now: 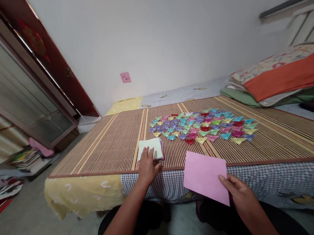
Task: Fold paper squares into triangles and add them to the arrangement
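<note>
Between the thumb and fingers of my right hand [237, 188] is a square pink sheet of paper [204, 175], gripped at its right edge. The sheet hangs over the front edge of the bed. My left hand [148, 167] rests with fingers spread on a stack of square paper [150, 146], whose top sheet is pale green. Beyond both hands, several rows of small folded paper pieces [197, 125] in many colours lie spread over the striped mat. They are pointed at the corners, and neither hand touches them.
A striped mat [107, 141] covers the bed. Folded bedding [279, 74] is piled at the right. A pink note [125, 77] sticks to the wall behind. On the floor at the left stands a stack of books or papers [26, 159].
</note>
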`<state>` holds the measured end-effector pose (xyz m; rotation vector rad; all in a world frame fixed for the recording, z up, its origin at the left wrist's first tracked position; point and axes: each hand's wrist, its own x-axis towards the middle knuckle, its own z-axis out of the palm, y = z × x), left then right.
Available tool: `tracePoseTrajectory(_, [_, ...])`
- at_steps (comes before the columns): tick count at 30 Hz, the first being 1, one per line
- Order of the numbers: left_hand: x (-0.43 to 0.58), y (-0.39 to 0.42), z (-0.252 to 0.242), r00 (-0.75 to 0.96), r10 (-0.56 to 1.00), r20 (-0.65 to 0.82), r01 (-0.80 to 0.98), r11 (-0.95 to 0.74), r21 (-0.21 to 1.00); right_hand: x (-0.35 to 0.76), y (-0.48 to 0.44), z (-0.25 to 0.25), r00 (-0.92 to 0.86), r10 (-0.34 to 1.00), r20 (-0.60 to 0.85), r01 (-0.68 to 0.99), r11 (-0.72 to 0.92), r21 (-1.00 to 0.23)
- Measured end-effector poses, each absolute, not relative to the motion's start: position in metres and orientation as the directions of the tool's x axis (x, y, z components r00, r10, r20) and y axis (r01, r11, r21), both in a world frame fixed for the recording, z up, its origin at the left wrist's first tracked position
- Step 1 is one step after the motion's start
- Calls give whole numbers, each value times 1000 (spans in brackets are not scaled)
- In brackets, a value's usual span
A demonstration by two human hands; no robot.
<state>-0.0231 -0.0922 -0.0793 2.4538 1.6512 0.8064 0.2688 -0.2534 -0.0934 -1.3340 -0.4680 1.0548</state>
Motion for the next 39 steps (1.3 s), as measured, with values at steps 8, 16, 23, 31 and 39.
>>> tracePoseTrajectory(8, [-27,-47,-83,404,896,184,882,-435,182,276,-252,-109,494,824,-279,-295,-143,-945])
tracePoseTrajectory(16, [-32,-45,-78,448,885,126,884,-460,85,268,-241,-105,469,838,-277,-270,-163,-949])
tracePoseTrajectory(23, [-36,-42,-71,513,857,48,851,-515,102,259,-235,-100,470,839,-275,-275,-157,-949])
tracePoseTrajectory(31, [-47,-23,-60,478,878,39,835,-467,291,254,-238,-106,445,851,-279,-225,-195,-955])
tracePoseTrajectory(39, [-65,-15,-74,227,970,83,788,-233,570,239,-209,-110,353,903,-244,-242,-164,-956])
